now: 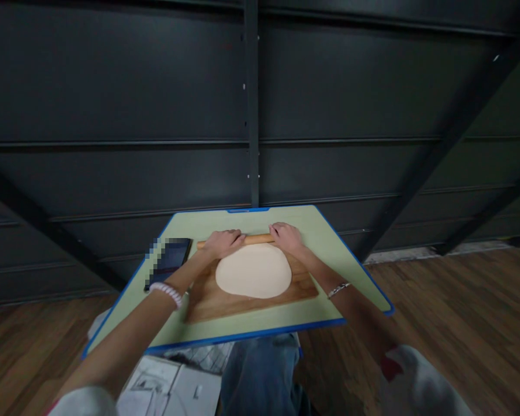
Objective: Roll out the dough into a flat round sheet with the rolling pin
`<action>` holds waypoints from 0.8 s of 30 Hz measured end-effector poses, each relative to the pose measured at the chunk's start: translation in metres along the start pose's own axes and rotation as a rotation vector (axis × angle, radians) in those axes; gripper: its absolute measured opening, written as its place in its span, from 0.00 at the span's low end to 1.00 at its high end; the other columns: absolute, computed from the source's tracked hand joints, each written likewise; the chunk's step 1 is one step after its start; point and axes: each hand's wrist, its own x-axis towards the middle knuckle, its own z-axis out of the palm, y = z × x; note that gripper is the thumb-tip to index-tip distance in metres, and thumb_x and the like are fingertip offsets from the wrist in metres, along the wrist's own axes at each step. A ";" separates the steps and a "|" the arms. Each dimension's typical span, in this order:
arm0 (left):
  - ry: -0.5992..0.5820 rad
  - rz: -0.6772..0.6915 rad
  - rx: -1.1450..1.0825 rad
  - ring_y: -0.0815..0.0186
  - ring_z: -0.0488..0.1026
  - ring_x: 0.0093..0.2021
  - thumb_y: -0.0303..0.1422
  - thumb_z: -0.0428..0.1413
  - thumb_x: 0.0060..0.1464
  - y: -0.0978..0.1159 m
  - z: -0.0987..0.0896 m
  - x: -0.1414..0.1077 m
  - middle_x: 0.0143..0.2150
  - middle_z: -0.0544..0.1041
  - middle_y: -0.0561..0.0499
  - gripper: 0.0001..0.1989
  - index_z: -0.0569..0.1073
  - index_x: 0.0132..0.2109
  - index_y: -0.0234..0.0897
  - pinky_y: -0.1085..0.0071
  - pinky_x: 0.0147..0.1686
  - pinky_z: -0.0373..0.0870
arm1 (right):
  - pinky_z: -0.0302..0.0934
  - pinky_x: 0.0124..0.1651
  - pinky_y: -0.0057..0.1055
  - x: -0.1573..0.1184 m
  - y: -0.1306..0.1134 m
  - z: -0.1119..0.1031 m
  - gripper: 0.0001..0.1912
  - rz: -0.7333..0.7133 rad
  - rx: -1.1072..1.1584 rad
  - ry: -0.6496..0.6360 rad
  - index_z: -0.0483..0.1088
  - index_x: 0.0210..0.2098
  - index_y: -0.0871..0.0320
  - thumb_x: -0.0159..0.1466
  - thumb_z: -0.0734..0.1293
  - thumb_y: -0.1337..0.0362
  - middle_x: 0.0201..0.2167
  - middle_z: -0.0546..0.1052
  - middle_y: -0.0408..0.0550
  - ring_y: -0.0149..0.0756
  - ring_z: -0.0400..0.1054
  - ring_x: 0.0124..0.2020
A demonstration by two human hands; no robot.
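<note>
The step in hand appears to be rolling out dough. The wooden board (251,297) serves as the reference landmark. The dough (253,270) lies flat on the board as a pale, rounded sheet, covering most of its far half and centre. The rolling pin (257,238) lies crosswise at the far edge of the board, touching the far rim of the dough.

The left hand (223,241) rests palm-down on the left part of the pin, fingers curled loosely over it. The right hand (286,236) rests likewise on the right part. Neither hand is clenched; both press on the pin rather than enclose it. A beaded band sits on the left wrist and a thin bracelet on the right.

By judgement, the pin stands at the far end of its stroke. The next pass calls for even pressure from both palms and a straight draw toward the near edge of the board, so that the sheet keeps uniform thickness.

The board lies on a pale green tray-table (351,260) with a blue rim, which extends past the board on all sides. A dark phone (170,260) lies on the green surface just left of the board. Beyond the board stands a dark panelled metal wall (156,104). Below and to either side runs a wooden plank floor (459,312). Printed papers (169,381) lie on the near side, under the tray-table edge.
</note>
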 end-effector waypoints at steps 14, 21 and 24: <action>0.094 -0.009 -0.077 0.60 0.74 0.45 0.44 0.36 0.64 -0.022 0.013 0.014 0.46 0.77 0.44 0.22 0.70 0.45 0.38 0.68 0.43 0.65 | 0.58 0.46 0.27 0.008 0.009 0.020 0.21 0.049 0.054 -0.044 0.68 0.46 0.58 0.72 0.48 0.57 0.44 0.76 0.53 0.35 0.69 0.46; 0.087 -0.064 -0.058 0.61 0.73 0.47 0.38 0.38 0.62 -0.026 0.022 0.020 0.46 0.77 0.44 0.20 0.73 0.43 0.38 0.68 0.47 0.65 | 0.55 0.52 0.28 0.012 0.006 0.022 0.17 -0.025 0.029 -0.057 0.69 0.45 0.60 0.71 0.51 0.62 0.46 0.74 0.53 0.35 0.66 0.50; 0.104 -0.069 -0.061 0.61 0.73 0.46 0.38 0.37 0.62 -0.026 0.023 0.021 0.47 0.77 0.44 0.20 0.73 0.44 0.37 0.69 0.45 0.66 | 0.55 0.53 0.30 0.012 0.005 0.021 0.18 -0.029 0.001 -0.062 0.70 0.44 0.61 0.70 0.51 0.64 0.45 0.74 0.55 0.37 0.65 0.50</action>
